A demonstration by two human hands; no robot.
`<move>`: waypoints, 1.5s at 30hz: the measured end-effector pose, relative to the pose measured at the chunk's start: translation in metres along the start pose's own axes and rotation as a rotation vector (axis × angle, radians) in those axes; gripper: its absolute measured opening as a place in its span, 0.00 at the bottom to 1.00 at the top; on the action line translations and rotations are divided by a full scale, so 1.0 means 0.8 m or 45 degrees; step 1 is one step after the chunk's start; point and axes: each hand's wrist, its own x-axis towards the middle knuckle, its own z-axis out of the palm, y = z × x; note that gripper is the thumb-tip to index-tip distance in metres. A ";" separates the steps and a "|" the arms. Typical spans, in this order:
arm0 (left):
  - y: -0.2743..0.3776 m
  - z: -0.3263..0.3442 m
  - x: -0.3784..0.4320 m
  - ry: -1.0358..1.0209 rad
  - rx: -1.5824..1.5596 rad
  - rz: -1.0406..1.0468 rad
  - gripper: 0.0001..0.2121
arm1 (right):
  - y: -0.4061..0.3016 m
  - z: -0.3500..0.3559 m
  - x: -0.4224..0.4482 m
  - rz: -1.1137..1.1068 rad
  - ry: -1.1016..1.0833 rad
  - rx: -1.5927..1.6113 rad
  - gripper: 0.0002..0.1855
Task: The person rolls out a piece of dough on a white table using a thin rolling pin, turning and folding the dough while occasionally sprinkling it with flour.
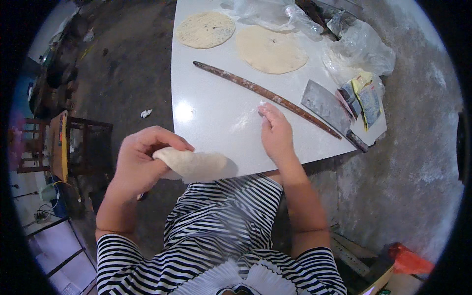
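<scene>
My left hand [142, 155] grips one end of a piece of flattened dough [195, 164] between thumb and fingers, over the near left edge of the white table [214, 121]. My right hand [276, 129] is over the table with fingers bent and some flour at the fingertips; nothing shows in it. Loose flour marks the tabletop beside it. A wooden rolling pin [265, 94] with tapered ends lies diagonally beyond my right hand. Farther back lie two flat rounds of dough, a speckled one [205, 30] at the left and a plain one [271, 49] to its right.
A cleaver [326, 105] lies at the right, its handle at the table's edge. Beside it are opened packets [365, 97] and crumpled clear plastic bags [368, 48]. A plastic bottle [304, 20] lies at the back. A wooden stool [59, 145] stands on the floor at the left.
</scene>
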 end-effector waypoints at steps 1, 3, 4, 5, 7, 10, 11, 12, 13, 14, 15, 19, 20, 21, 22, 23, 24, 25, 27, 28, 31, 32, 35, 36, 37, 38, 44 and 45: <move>0.003 -0.008 -0.010 0.012 -0.005 0.002 0.11 | -0.015 0.009 -0.012 -0.062 0.037 -0.191 0.27; 0.015 -0.017 -0.023 0.027 0.052 -0.025 0.11 | -0.053 0.046 -0.030 -0.030 -0.140 -0.572 0.32; 0.018 -0.021 -0.022 0.019 0.146 -0.004 0.11 | -0.079 0.064 -0.039 -0.178 -0.276 -0.613 0.34; 0.023 -0.026 -0.026 0.025 0.241 0.010 0.12 | -0.097 0.074 -0.045 -0.336 -0.423 -0.645 0.37; 0.034 -0.025 -0.018 -0.002 0.252 0.042 0.11 | -0.103 0.067 -0.034 -0.342 -0.479 -0.630 0.38; 0.055 -0.016 -0.010 -0.060 0.226 0.043 0.09 | -0.085 0.041 -0.053 -0.215 -0.395 -0.681 0.41; 0.062 -0.012 -0.006 -0.098 0.179 0.019 0.09 | -0.075 0.026 -0.066 -0.077 -0.250 -0.754 0.41; 0.062 -0.010 0.003 -0.140 0.189 0.000 0.09 | -0.082 0.013 -0.083 -0.089 -0.257 -0.768 0.41; 0.059 -0.003 0.015 -0.127 0.169 -0.002 0.09 | -0.095 -0.003 -0.103 -0.068 -0.346 -0.804 0.41; 0.052 0.006 0.032 -0.184 0.159 -0.040 0.11 | -0.087 -0.009 -0.111 -0.060 -0.395 -0.827 0.41; 0.045 0.018 0.054 -0.266 0.154 -0.071 0.13 | -0.078 -0.020 -0.121 -0.038 -0.439 -0.856 0.40; -0.074 0.063 0.180 -0.286 0.104 -0.573 0.19 | -0.010 -0.042 -0.110 0.314 0.065 0.203 0.31; -0.121 0.061 0.205 -0.224 0.312 -0.544 0.21 | -0.010 -0.038 -0.101 0.431 0.110 0.525 0.29; -0.126 0.066 0.215 -0.181 0.520 -0.500 0.23 | -0.008 -0.039 -0.094 0.549 0.206 0.837 0.28; -0.133 0.067 0.218 -0.186 0.521 -0.493 0.23 | -0.007 -0.034 -0.086 0.511 0.201 0.591 0.28; -0.141 0.068 0.219 -0.186 0.545 -0.388 0.25 | -0.006 -0.032 -0.077 0.472 0.195 0.345 0.28; -0.145 0.074 0.218 -0.205 0.571 -0.291 0.27 | 0.000 -0.031 -0.071 0.431 0.164 0.259 0.30; -0.149 0.073 0.212 -0.209 0.575 -0.296 0.27 | -0.010 -0.029 -0.060 0.438 0.164 0.263 0.30; -0.155 0.071 0.205 -0.181 0.652 -0.093 0.28 | -0.021 -0.025 -0.040 0.452 0.073 0.088 0.32; -0.158 0.071 0.203 -0.170 0.678 -0.025 0.29 | -0.023 -0.024 -0.033 0.454 0.043 0.030 0.33; -0.155 0.080 0.205 -0.178 0.569 0.029 0.30 | -0.032 -0.028 -0.022 0.483 -0.011 0.024 0.36; -0.151 0.081 0.207 -0.112 0.686 0.096 0.28 | -0.036 -0.035 -0.024 0.563 -0.041 0.035 0.35; -0.136 0.100 0.194 -0.022 1.065 0.128 0.26 | -0.044 -0.042 -0.050 0.532 -0.001 -0.008 0.33; -0.137 0.104 0.188 -0.007 1.207 0.116 0.25 | -0.044 -0.042 -0.056 0.407 0.078 -0.043 0.32; -0.135 0.111 0.185 0.004 1.346 0.107 0.25 | -0.037 -0.037 -0.058 0.412 0.084 -0.046 0.32; -0.137 0.115 0.181 -0.059 1.448 0.483 0.27 | -0.026 -0.030 -0.060 0.138 0.141 -0.317 0.32; -0.189 0.103 0.144 -0.243 1.573 0.564 0.35 | -0.063 0.027 -0.068 -0.009 -0.180 -0.705 0.43; -0.184 0.110 0.146 -0.264 1.610 0.516 0.35 | -0.059 0.025 -0.069 -0.013 -0.178 -0.712 0.43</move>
